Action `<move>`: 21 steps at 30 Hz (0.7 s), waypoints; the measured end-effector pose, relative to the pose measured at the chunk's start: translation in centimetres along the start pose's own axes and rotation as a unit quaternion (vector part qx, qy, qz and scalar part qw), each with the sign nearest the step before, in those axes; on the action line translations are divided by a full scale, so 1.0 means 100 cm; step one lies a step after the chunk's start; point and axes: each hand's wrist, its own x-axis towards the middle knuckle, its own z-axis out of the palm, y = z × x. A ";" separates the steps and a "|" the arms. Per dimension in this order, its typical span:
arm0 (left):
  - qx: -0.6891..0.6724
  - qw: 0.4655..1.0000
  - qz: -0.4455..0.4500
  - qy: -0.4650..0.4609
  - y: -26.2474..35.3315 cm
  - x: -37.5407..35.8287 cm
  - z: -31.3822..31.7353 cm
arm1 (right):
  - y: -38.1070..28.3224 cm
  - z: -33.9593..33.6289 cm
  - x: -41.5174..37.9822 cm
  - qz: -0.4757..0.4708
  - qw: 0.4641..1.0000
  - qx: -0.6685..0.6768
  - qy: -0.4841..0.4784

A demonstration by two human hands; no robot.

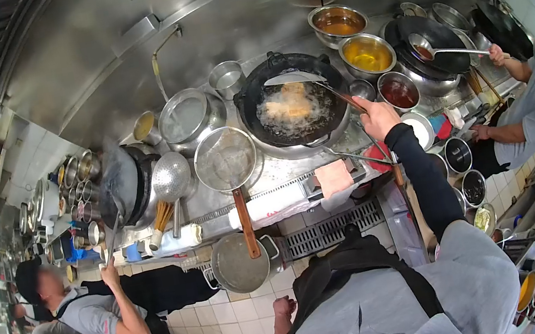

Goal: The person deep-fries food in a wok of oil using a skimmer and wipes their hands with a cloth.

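My right hand (380, 118) grips the handle of a metal utensil (295, 78), its broad, shiny head seen almost edge-on over the far side of a black wok (251, 110). Golden-brown pieces of food (289, 107) fry in bubbling oil in the wok, close below that head. Down by my body, well back from the stove, my left hand (283, 306) hangs with its fingers curled and nothing showing in them.
A wooden-handled strainer (225, 156) and a perforated skimmer (171, 175) lie left of the wok. Metal bowls of liquid (367, 54) stand to its right. One co-worker (524, 105) holds a ladle at right; another (94, 310) works left. A pot (244, 286) sits low in front.
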 end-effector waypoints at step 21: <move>0.198 0.978 0.069 -0.020 -0.025 -0.014 0.018 | -0.003 -0.003 -0.022 -0.052 0.997 0.053 -0.013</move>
